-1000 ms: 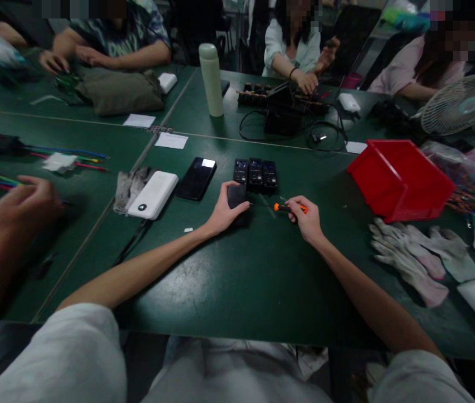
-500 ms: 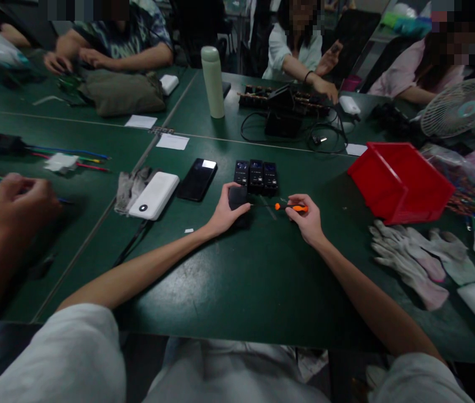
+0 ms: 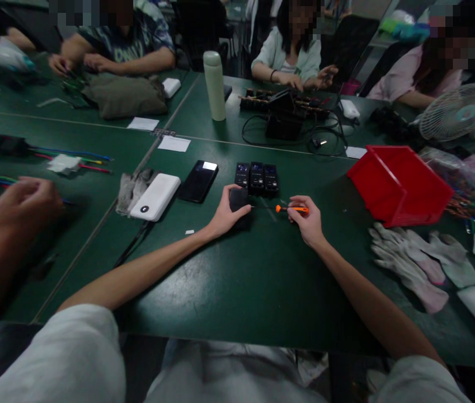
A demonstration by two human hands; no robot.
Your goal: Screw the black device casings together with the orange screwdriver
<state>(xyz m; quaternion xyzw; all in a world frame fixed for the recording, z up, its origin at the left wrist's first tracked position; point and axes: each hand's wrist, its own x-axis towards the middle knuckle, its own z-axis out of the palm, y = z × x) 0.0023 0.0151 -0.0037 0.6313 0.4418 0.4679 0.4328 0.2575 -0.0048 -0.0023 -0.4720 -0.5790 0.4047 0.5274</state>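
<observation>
My left hand (image 3: 225, 211) is closed round a small black box (image 3: 238, 198), thumb on the near side and fingers over the top. An orange-handled screwdriver (image 3: 298, 210) is pinched in my right hand (image 3: 307, 218). Its thin shaft points left towards the box; whether the tip touches the box is too fine to tell. Just beyond my left hand stand three black modules (image 3: 257, 177) side by side, with small labels on their faces. A black phone (image 3: 198, 181) and a white power bank (image 3: 155, 196) lie to the left of that hand.
A red bin (image 3: 400, 184) stands at the right, with grey work gloves (image 3: 413, 260) in front. Across the table are a green bottle (image 3: 214, 87), a cabled black device (image 3: 283, 115) and a fan (image 3: 457, 112). A co-worker's hand (image 3: 25, 210) is at the left; others sit opposite.
My hands, the black box and the screwdriver stay almost where they were. Across the table, a co-worker's hand has moved left and back from the cabled device's right end.
</observation>
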